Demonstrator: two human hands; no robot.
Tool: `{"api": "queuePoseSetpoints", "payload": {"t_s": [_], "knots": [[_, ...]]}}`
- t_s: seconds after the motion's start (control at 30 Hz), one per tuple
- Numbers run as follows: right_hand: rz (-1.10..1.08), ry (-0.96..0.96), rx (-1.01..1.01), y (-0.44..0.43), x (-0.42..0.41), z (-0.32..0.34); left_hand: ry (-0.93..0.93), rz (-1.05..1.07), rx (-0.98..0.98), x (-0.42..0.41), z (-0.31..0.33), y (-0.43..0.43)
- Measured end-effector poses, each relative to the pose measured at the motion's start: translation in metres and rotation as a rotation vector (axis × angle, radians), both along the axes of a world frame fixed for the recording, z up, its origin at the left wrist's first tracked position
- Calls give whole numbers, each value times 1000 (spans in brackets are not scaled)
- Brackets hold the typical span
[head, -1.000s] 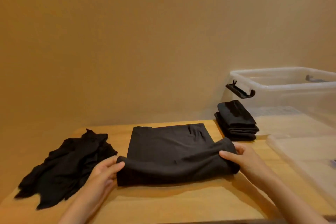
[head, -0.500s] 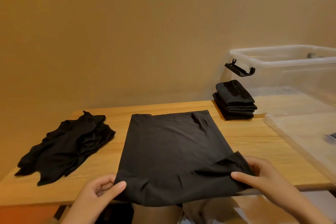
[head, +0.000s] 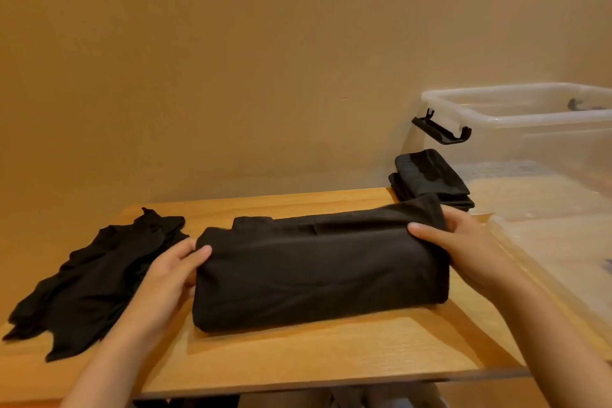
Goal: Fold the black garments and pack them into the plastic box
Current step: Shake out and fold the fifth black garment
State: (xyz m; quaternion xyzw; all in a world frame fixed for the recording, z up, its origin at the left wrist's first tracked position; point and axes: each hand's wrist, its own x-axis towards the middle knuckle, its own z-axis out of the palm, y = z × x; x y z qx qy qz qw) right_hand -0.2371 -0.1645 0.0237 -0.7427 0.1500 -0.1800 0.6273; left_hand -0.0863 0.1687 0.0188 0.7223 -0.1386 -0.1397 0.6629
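Note:
A black garment (head: pixel 318 272) lies folded into a wide band across the middle of the wooden table (head: pixel 331 354). My left hand (head: pixel 172 278) grips its left end, thumb on top of the cloth. My right hand (head: pixel 463 248) holds its right end, fingers curled round the folded edge. A crumpled pile of black garments (head: pixel 96 278) lies at the left of the table. A stack of folded black garments (head: pixel 430 177) sits at the back right, beside the clear plastic box (head: pixel 516 116), which stands open.
The box's black latch (head: pixel 442 131) sticks out over the folded stack. A clear lid (head: pixel 563 252) lies at the right of the table. A plain wall runs close behind the table. The table's front edge is near me.
Half a second ago the garment lay flat with its near edge hanging over the table front. Both hands have since carried that edge up and away, doubling the cloth into a shorter band.

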Motion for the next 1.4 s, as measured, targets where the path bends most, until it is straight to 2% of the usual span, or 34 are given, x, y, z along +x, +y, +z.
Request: {"api": "queuePoseSetpoints", "payload": {"t_s": [0.1, 0.17, 0.23, 0.37, 0.4, 0.47, 0.57, 0.67, 0.83, 1.03, 1.17, 1.4], "knots": [[-4, 279, -119, -21, 36, -25, 73, -85, 283, 37, -21, -7], [5, 468, -158, -36, 44, -43, 133, -118, 366, 52, -31, -5], [-36, 508, -192, -46, 47, -45, 145, -101, 404, 61, -33, -2], [-266, 386, -500, -49, 75, -33, -180, 142, 639, 74, -23, -22], [-273, 363, -567, -46, 87, -31, -264, 149, 651, 70, -18, -37], [-210, 375, -652, -37, 111, -29, -427, 46, 647, 58, -13, -78], [-94, 513, -727, -30, 140, -33, -620, -149, 712, 41, -26, -137], [-100, 515, -710, -37, 147, -40, -762, -228, 794, 38, -49, -156], [-132, 419, -624, -50, 144, -49, -722, -334, 771, 41, -67, -152], [51, 427, -392, -60, 136, -38, -746, -353, 738, 42, -63, -153], [71, 486, -457, -58, 135, -43, -735, -368, 678, 41, -63, -153], [-152, 435, -680, -58, 134, -46, -737, -282, 643, 47, -60, -148]]}}
